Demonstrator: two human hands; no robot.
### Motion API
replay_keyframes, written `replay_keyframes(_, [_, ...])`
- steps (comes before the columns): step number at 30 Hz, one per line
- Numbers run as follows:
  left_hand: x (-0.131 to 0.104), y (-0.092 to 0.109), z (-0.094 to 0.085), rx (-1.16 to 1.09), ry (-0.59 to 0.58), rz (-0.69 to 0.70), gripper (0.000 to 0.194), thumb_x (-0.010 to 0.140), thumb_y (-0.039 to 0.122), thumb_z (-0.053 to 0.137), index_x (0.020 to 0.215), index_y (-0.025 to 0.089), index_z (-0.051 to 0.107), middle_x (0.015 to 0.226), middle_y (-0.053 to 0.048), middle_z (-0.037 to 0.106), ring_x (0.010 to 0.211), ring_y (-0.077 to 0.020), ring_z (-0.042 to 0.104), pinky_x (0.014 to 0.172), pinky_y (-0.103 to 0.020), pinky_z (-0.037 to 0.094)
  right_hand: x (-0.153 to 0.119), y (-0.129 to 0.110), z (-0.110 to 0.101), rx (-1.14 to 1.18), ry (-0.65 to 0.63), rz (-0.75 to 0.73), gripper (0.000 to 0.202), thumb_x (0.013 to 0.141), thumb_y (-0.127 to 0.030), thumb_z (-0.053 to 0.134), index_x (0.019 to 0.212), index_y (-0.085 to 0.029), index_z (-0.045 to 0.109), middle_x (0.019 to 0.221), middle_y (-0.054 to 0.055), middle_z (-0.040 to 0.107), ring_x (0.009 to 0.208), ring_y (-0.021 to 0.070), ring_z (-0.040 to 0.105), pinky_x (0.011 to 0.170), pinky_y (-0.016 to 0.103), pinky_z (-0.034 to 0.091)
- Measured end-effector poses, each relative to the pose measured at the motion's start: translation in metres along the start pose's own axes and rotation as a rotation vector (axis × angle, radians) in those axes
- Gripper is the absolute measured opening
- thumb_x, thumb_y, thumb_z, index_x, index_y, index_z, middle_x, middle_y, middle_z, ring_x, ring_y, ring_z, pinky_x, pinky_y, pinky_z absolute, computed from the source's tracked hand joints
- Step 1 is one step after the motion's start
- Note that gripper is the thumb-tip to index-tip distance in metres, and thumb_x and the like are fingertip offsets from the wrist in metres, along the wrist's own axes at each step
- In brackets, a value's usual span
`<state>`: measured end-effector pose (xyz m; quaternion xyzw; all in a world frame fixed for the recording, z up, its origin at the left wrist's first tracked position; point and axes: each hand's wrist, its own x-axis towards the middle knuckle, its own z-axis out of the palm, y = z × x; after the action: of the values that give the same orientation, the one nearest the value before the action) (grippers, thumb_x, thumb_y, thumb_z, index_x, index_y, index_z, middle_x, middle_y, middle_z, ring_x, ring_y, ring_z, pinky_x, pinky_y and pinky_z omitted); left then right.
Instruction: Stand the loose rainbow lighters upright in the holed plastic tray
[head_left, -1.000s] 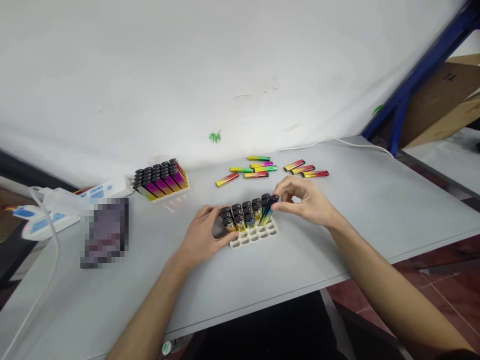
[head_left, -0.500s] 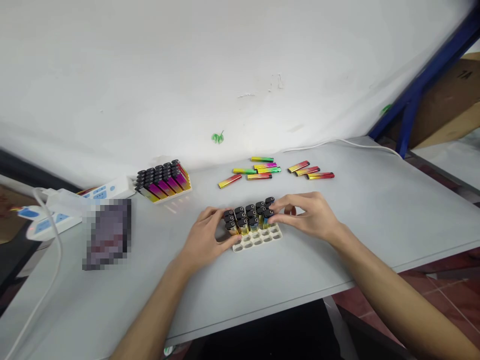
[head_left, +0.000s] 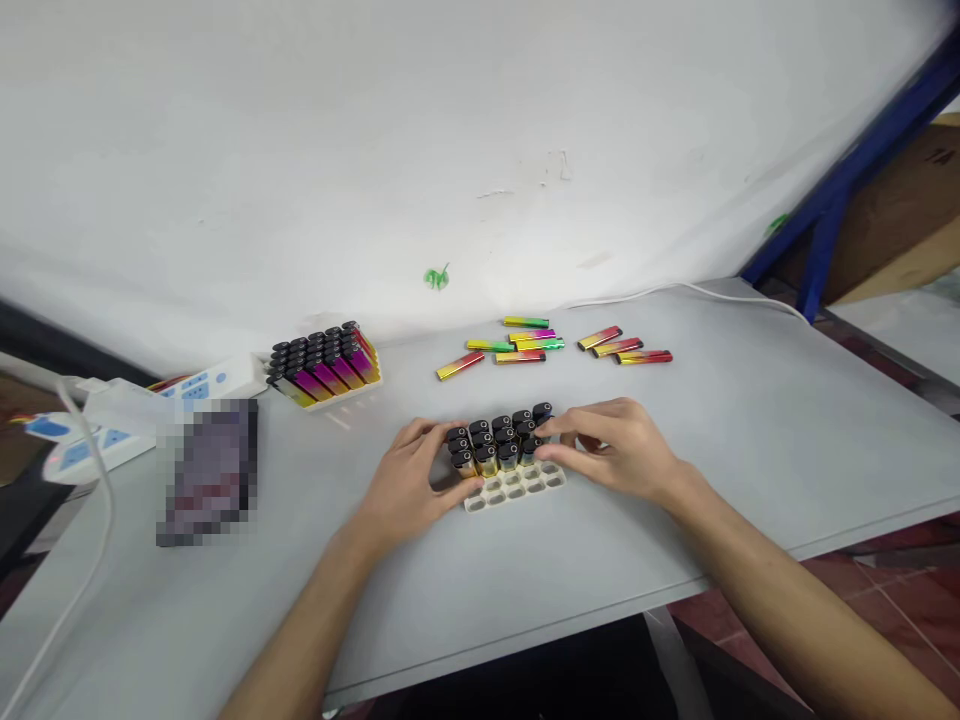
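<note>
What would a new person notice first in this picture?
Probably the full block of black-topped, purple-and-yellow lighters standing at the back left. Next, the bright lighters lying loose near the wall. In front, the left hand and right hand frame a partly filled white tray.

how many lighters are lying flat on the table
9: one red-yellow lighter at the left, five lighters bunched beside it, and three red-yellow lighters grouped at the right. Others could be hidden from this view.
</note>
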<state>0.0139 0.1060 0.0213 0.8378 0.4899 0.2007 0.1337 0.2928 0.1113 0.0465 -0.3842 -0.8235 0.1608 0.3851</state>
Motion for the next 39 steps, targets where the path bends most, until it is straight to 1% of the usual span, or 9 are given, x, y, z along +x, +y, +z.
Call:
replay_keyframes(4, [0.0,0.0,0.0,0.003,0.0,-0.003,0.057,0.082,0.048,0.067,0.131,0.025,0.049,0.118,-0.007,0.063,0.117,-0.0269,0.056,0.097,-0.042,0.049,0.016,0.016,-0.005,-0.083,0.235,0.129,0.028,0.095,-0.04,0.054,0.079,-0.024,0.071,0.06,0.001,0.066,0.049,0.0136,0.049,0.053,0.03,0.041])
replay_keyframes(6, [0.0,0.0,0.0,0.001,-0.008,-0.004,0.056,0.083,0.047,0.067,0.131,0.025,0.049,0.117,-0.007,0.062,0.116,-0.0266,0.055,0.097,-0.041,0.049,0.036,0.038,-0.01,-0.182,0.257,0.22,0.03,0.097,-0.04,0.049,0.086,-0.022,0.071,0.064,0.002,0.066,0.055,0.0153,0.053,0.059,0.031,0.042])
replay_keyframes(10, [0.0,0.003,-0.002,-0.011,-0.015,-0.01,0.055,0.083,0.047,0.067,0.13,0.024,0.05,0.116,-0.007,0.062,0.115,-0.0262,0.055,0.097,-0.04,0.048,0.086,0.089,-0.02,-0.409,-0.043,0.204,0.026,0.096,-0.031,0.049,0.096,-0.021,0.073,0.096,0.009,0.069,0.083,0.0222,0.059,0.071,0.034,0.043])
replay_keyframes(15, [-0.001,0.003,-0.003,-0.029,-0.024,-0.022,0.056,0.083,0.048,0.067,0.13,0.024,0.05,0.116,-0.007,0.061,0.115,-0.026,0.055,0.097,-0.04,0.048,0.137,0.122,-0.021,-0.542,-0.409,0.152,0.018,0.088,-0.03,0.061,0.094,-0.026,0.077,0.096,0.011,0.064,0.096,0.027,0.055,0.068,0.033,0.042])
replay_keyframes(21, [-0.001,0.003,-0.003,-0.048,-0.023,-0.018,0.054,0.083,0.047,0.067,0.129,0.024,0.051,0.117,-0.007,0.06,0.115,-0.0255,0.054,0.098,-0.04,0.047,0.163,0.139,-0.009,-0.506,-0.571,0.224,0.013,0.076,-0.031,0.074,0.086,-0.025,0.079,0.083,0.006,0.067,0.072,0.0185,0.055,0.064,0.032,0.04])
replay_keyframes(25, [-0.001,0.004,-0.004,-0.045,-0.031,-0.011,0.054,0.084,0.047,0.067,0.13,0.023,0.051,0.115,-0.007,0.06,0.114,-0.0254,0.054,0.097,-0.04,0.047,0.165,0.14,-0.008,-0.506,-0.66,0.229,0.015,0.079,-0.032,0.068,0.088,-0.023,0.077,0.086,0.008,0.068,0.075,0.0196,0.057,0.065,0.032,0.041])
replay_keyframes(29, [-0.001,0.004,-0.004,-0.044,-0.034,-0.014,0.055,0.084,0.048,0.066,0.13,0.021,0.051,0.115,-0.008,0.06,0.114,-0.0251,0.053,0.098,-0.04,0.046,0.153,0.123,-0.01,-0.481,-0.502,0.22,0.015,0.084,-0.031,0.062,0.083,-0.019,0.071,0.098,0.012,0.066,0.086,0.0237,0.059,0.07,0.034,0.042])
replay_keyframes(35, [-0.003,0.004,-0.004,-0.061,-0.043,-0.044,0.054,0.084,0.049,0.065,0.13,0.023,0.051,0.116,-0.007,0.059,0.115,-0.025,0.053,0.098,-0.04,0.046,0.113,0.085,-0.012,0.051,0.013,0.425,0.028,0.1,-0.034,0.035,0.09,-0.019,0.056,0.067,0.002,0.062,0.055,0.0138,0.052,0.057,0.029,0.04])
replay_keyframes(39, [-0.002,0.005,-0.004,-0.07,-0.045,-0.058,0.054,0.084,0.048,0.066,0.13,0.023,0.051,0.116,-0.007,0.059,0.115,-0.0257,0.053,0.098,-0.041,0.047,0.075,0.068,-0.01,0.286,0.08,0.498,0.027,0.091,-0.045,0.058,0.093,-0.019,0.063,0.056,-0.003,0.053,0.053,0.0123,0.047,0.054,0.028,0.037])
